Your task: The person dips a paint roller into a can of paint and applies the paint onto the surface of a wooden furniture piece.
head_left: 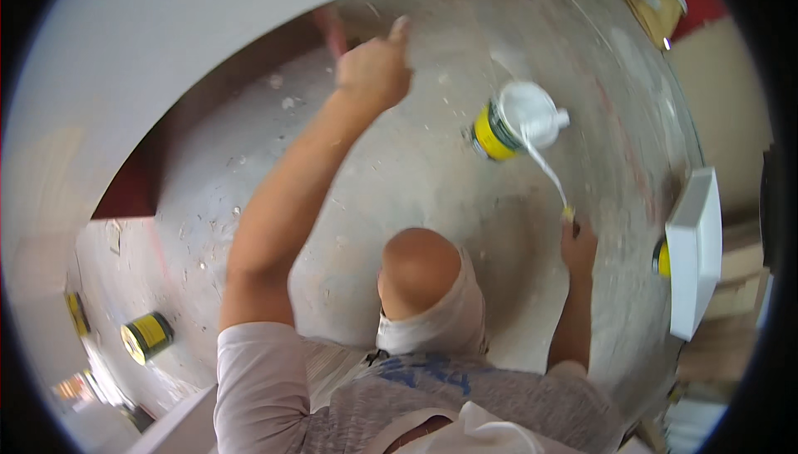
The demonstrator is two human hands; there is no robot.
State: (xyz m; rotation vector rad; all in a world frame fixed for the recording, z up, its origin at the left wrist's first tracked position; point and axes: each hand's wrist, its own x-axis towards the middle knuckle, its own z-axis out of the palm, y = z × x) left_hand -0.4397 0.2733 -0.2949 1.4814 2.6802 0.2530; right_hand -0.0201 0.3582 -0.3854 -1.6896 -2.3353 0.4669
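Note:
My right hand (579, 246) is closed round the yellowish handle of a small paint roller (546, 168). The roller's thin, white-coated rod curves into an open paint can (482, 130) with a yellow and dark green label. White paint (529, 111) coats the can's mouth, and the rod's far end is hidden there. Up and to the left my left hand (374, 73) reaches forward near the edge of a large white surface (208, 30). One digit sticks out straight; the others are partly hidden and blurred, and nothing is plainly held. A pinkish-red blur (332, 32) shows beside it.
Grey, paint-spotted floor (366, 171) spreads around my bent knee (421, 271). Another yellow and dark can (146, 337) stands at the lower left. A white box-shaped piece (696, 254) lies at the right, and a tan bag (655, 7) is at the far right.

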